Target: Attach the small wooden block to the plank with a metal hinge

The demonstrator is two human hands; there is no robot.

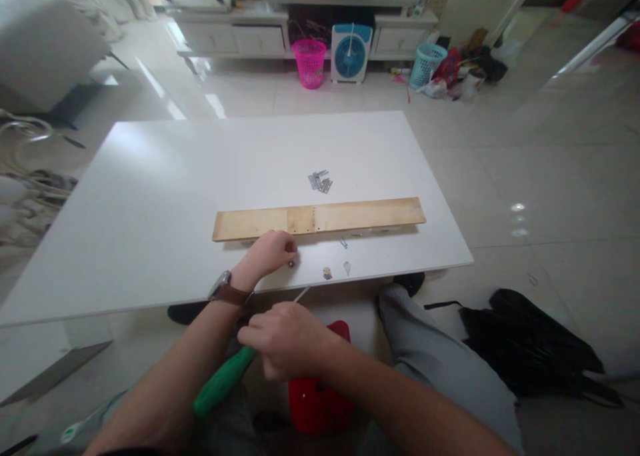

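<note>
A long wooden plank (350,216) lies across the white table (150,196), with a darker patch at its middle. Just in front of the plank rests my left hand (267,253), wearing a wristwatch, its fingers pinched together over a small metal piece (291,264) that I cannot name. Below the table edge my right hand (285,339) is closed round a green-handled screwdriver (223,383), whose thin shaft points up toward the table's front edge. A small heap of metal hinges and screws (320,181) lies beyond the plank. One loose screw (343,243) sits by the plank's front edge.
A red stool (320,396) stands between my knees. A black bag (535,349) lies on the tiled floor to the right. At the far wall stand a pink basket (309,63), a blue fan (350,53) and a teal basket (427,63). A small sticker (327,273) marks the table's front.
</note>
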